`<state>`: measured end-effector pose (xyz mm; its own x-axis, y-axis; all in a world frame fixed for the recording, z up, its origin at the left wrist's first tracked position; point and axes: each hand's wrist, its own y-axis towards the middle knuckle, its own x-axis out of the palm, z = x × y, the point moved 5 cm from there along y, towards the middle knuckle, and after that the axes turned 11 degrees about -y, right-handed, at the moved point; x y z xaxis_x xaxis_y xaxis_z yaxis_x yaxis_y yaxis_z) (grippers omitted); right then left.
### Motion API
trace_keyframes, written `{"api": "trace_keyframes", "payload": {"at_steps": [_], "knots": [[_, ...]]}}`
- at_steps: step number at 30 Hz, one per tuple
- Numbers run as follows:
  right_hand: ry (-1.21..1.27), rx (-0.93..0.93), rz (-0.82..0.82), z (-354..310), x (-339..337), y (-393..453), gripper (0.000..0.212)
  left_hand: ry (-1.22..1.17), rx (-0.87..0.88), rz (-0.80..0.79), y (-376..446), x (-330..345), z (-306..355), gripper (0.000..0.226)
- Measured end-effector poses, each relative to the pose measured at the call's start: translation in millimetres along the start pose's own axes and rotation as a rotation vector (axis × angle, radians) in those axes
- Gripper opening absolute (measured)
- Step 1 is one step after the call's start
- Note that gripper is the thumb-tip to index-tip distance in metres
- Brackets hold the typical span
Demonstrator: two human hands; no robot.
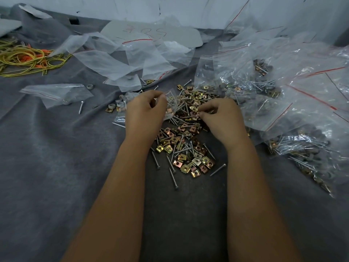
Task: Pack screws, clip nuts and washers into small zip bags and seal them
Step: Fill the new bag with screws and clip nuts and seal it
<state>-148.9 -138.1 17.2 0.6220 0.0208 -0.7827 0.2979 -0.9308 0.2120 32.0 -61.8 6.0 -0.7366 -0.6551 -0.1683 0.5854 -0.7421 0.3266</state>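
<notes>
- A tangle of yellow cords (28, 59) with orange ends lies far to the left of the hardware pile (186, 137), toward the back of the grey cloth (56, 167).
- An empty zip bag (56, 94) lies flat well left of the pile; a single screw (81, 107) rests just right of that bag, apart from the pile.
- Grey washers (118, 105) sit at the pile's left edge, close beside the left hand.
- The left hand (144, 114) hovers over the pile's left side, thumb and fingers curled and pinching the mouth of a small zip bag (171, 100) that already has some screws inside.
- Crumpled empty bags (132, 57) with red seal lines lie behind the pile, and a grey card (151, 34) with red handwriting lies farther back.
- The pile itself, brass-coloured clip nuts mixed with long silver screws, spreads on the cloth between the two forearms and up past the fingertips.
- The right hand (221, 120) rests on the pile's upper right part, its fingers curled down and pinching hardware; which piece it grips I cannot tell.
- Filled zip bags (283, 103), showing screws, clip nuts and washers through the clear plastic, are heaped just right of the pile and reach to the right edge.
</notes>
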Motion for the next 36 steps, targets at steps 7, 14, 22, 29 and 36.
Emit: {"api": "trace_keyframes", "payload": {"at_steps": [7,14,22,29,36], "knots": [[0.284,-0.064,0.099,-30,4,-4,0.016,0.063,0.030,-0.018,-1,4,2,0.020],[0.190,-0.198,0.030,-62,31,-11,0.011,0.032,0.026,-0.024,-1,3,7,0.025],[-0.102,0.014,0.201,-29,10,-10,0.022,0.009,-0.014,0.044,-4,0,5,0.028],[-0.368,0.170,0.049,-9,10,-8,0.021,-0.004,-0.026,0.028,-4,0,6,0.025],[0.135,-0.077,0.213,-41,6,-14,0.012,0.010,-0.015,0.006,-3,1,6,0.023]]}}
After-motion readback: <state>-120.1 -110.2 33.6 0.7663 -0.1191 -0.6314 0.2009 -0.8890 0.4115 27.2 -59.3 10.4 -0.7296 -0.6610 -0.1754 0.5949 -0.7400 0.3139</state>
